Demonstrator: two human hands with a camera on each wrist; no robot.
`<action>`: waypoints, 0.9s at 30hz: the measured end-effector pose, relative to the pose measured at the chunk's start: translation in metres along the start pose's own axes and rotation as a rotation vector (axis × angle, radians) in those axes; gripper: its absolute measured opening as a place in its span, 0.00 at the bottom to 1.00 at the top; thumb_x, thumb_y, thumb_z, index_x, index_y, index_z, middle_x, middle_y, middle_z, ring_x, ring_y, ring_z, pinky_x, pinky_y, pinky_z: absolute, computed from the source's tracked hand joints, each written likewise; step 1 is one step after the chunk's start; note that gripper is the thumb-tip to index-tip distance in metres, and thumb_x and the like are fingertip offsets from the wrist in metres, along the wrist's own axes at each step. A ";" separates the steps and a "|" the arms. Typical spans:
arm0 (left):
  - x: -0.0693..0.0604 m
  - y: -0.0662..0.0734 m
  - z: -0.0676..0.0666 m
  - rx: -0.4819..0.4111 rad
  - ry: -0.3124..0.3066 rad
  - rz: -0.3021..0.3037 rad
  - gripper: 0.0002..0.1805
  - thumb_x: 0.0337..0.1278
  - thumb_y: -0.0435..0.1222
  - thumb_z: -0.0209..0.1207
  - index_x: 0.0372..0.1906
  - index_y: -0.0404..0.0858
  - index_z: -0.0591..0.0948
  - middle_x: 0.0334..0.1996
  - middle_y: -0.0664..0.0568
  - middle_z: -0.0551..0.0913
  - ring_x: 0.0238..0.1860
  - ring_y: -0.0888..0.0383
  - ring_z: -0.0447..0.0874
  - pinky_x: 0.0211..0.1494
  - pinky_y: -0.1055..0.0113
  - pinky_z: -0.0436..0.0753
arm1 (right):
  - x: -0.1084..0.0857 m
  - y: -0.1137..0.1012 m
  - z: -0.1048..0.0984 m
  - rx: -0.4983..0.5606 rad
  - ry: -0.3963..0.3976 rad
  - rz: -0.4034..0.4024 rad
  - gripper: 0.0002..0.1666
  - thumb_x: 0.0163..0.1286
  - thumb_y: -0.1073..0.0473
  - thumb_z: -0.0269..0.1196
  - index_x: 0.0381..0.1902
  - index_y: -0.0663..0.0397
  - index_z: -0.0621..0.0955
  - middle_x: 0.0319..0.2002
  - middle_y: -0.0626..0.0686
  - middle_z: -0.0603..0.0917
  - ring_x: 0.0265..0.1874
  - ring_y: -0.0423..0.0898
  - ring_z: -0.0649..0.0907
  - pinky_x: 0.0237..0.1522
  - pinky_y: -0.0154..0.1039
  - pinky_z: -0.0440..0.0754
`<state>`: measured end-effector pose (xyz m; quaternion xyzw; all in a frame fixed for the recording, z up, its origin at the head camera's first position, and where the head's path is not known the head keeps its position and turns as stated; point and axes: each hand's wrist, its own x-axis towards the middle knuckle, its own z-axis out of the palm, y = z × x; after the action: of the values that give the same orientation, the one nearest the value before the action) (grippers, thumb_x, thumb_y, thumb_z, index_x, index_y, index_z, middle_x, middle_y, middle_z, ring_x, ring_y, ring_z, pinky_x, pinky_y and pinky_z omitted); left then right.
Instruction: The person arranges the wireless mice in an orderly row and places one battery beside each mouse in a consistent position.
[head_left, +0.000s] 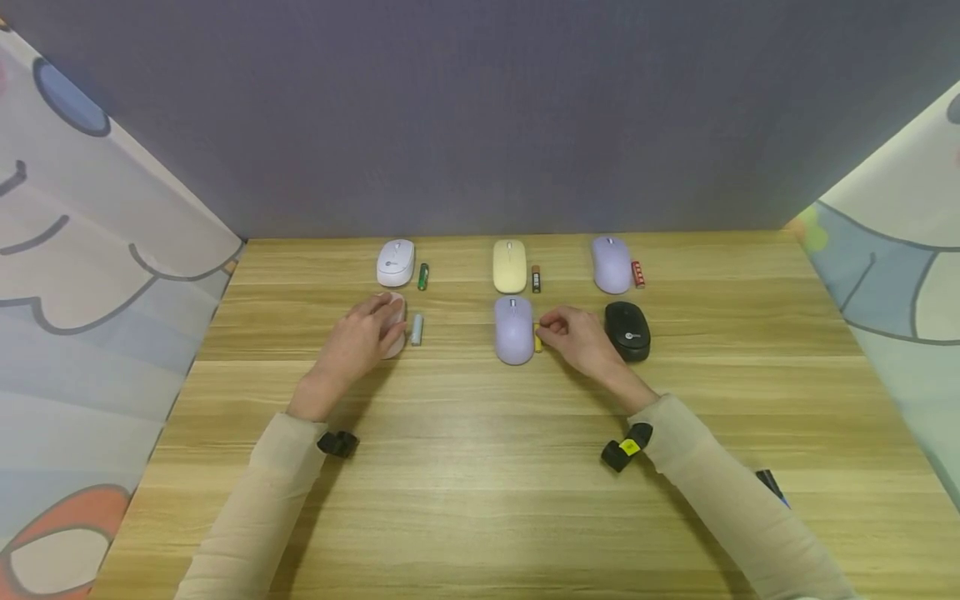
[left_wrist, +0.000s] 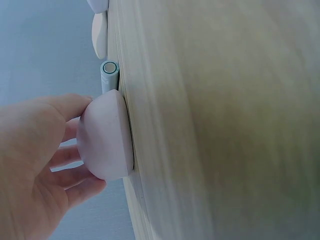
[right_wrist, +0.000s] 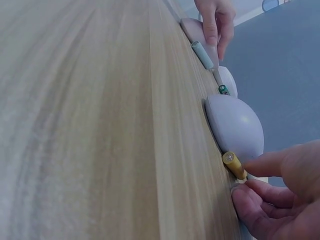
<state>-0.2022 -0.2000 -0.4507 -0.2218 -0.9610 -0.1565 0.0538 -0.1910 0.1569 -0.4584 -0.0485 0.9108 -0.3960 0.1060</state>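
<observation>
My left hand [head_left: 363, 333] lies over a pale pink computer mouse [left_wrist: 106, 137] and holds it by its sides, thumb on one side and fingers on the other. A light blue battery [head_left: 417, 330] lies just right of that mouse. My right hand [head_left: 576, 337] pinches the upper end of a yellow battery [right_wrist: 233, 164] on the table. This battery lies close along the right side of a purple mouse [head_left: 514, 331]. To the right of my right hand sits a black mouse [head_left: 627, 331].
Along the back stand a white mouse [head_left: 395, 262] with a green battery [head_left: 423, 277], a yellow mouse [head_left: 509, 267] with a black-and-copper battery [head_left: 536, 279], and another purple mouse [head_left: 612, 265] with a red battery [head_left: 638, 274]. A dark pen-like object [head_left: 771, 486] lies near the right forearm.
</observation>
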 end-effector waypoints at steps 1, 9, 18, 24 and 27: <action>0.000 0.000 0.000 -0.002 0.001 0.001 0.24 0.71 0.38 0.63 0.64 0.27 0.79 0.63 0.28 0.78 0.59 0.30 0.81 0.61 0.38 0.83 | 0.000 0.000 0.000 0.000 0.001 -0.002 0.16 0.74 0.59 0.65 0.52 0.66 0.84 0.42 0.61 0.87 0.42 0.53 0.86 0.47 0.47 0.86; 0.003 -0.001 0.001 -0.009 0.000 0.002 0.24 0.71 0.38 0.63 0.64 0.27 0.79 0.63 0.28 0.78 0.59 0.30 0.81 0.62 0.38 0.82 | -0.004 0.006 -0.004 0.039 -0.009 -0.079 0.18 0.76 0.57 0.63 0.54 0.66 0.83 0.45 0.61 0.87 0.44 0.53 0.85 0.50 0.49 0.85; 0.004 -0.003 0.003 -0.006 0.001 0.007 0.24 0.71 0.38 0.63 0.64 0.27 0.79 0.63 0.28 0.78 0.59 0.31 0.81 0.61 0.39 0.83 | -0.033 0.013 -0.015 -0.004 0.000 -0.227 0.17 0.75 0.60 0.65 0.54 0.68 0.82 0.44 0.60 0.87 0.44 0.53 0.85 0.49 0.50 0.87; 0.003 -0.004 0.004 -0.005 0.003 0.007 0.24 0.71 0.38 0.63 0.63 0.26 0.79 0.63 0.28 0.78 0.59 0.30 0.81 0.61 0.39 0.83 | -0.065 0.014 -0.036 -0.024 0.014 -0.276 0.15 0.75 0.61 0.65 0.52 0.67 0.83 0.42 0.55 0.85 0.41 0.48 0.84 0.45 0.42 0.88; 0.003 -0.004 0.005 0.001 0.005 0.005 0.24 0.71 0.38 0.63 0.63 0.26 0.79 0.63 0.28 0.78 0.59 0.29 0.81 0.60 0.38 0.83 | -0.081 0.014 -0.048 -0.025 0.023 -0.271 0.15 0.75 0.62 0.65 0.53 0.67 0.82 0.44 0.56 0.85 0.41 0.48 0.84 0.46 0.39 0.88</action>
<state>-0.2069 -0.2007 -0.4558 -0.2239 -0.9603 -0.1566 0.0567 -0.1230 0.2150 -0.4245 -0.1678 0.9020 -0.3957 0.0403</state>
